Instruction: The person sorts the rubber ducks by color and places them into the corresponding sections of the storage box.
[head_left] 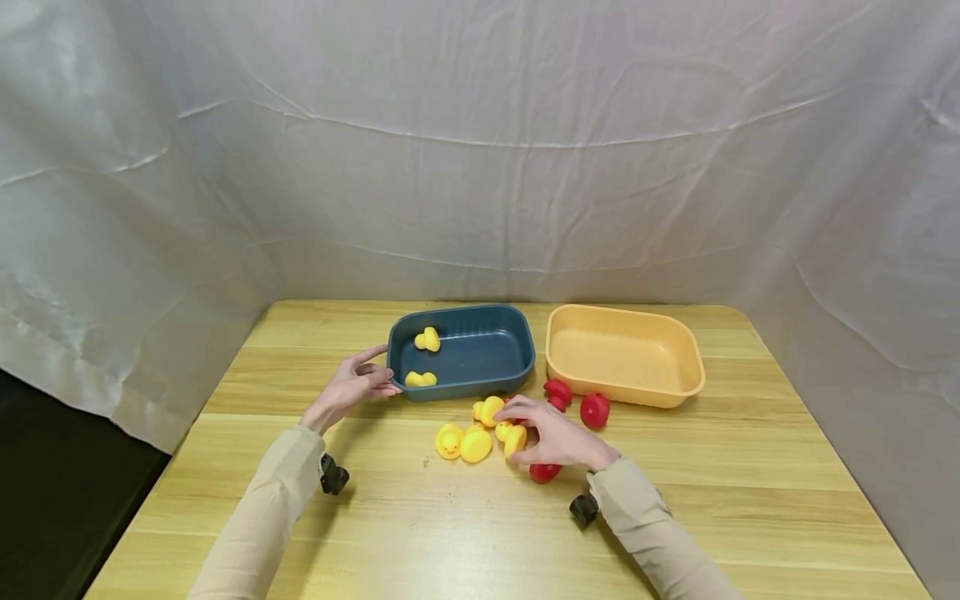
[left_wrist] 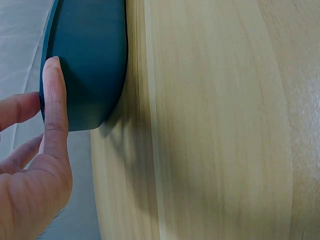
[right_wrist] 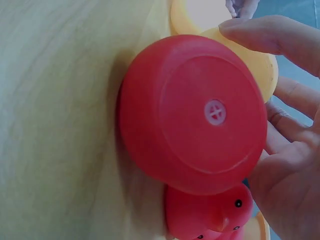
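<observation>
At the left end of a dark blue plastic box (head_left: 480, 354), my left hand (head_left: 348, 387) holds its wall, with the thumb (left_wrist: 55, 112) along the outside. Two yellow rubber ducks, one at the back (head_left: 427, 340) and one at the front (head_left: 420, 379), lie in this box. My right hand (head_left: 558, 433) has thumb and fingers around a yellow rubber duck (head_left: 514, 442) among the pile on the table. Other yellow ducks (head_left: 476, 444) lie just left of it. Under the right wrist a red rubber duck (right_wrist: 195, 115) shows its round base, beside another red duck (right_wrist: 210, 210).
A yellow-orange plastic box (head_left: 622, 354) stands right of the blue one. Red ducks (head_left: 595, 411) lie in front of it. The wooden table (head_left: 465, 533) ends at a pale curtain (head_left: 495, 167) behind.
</observation>
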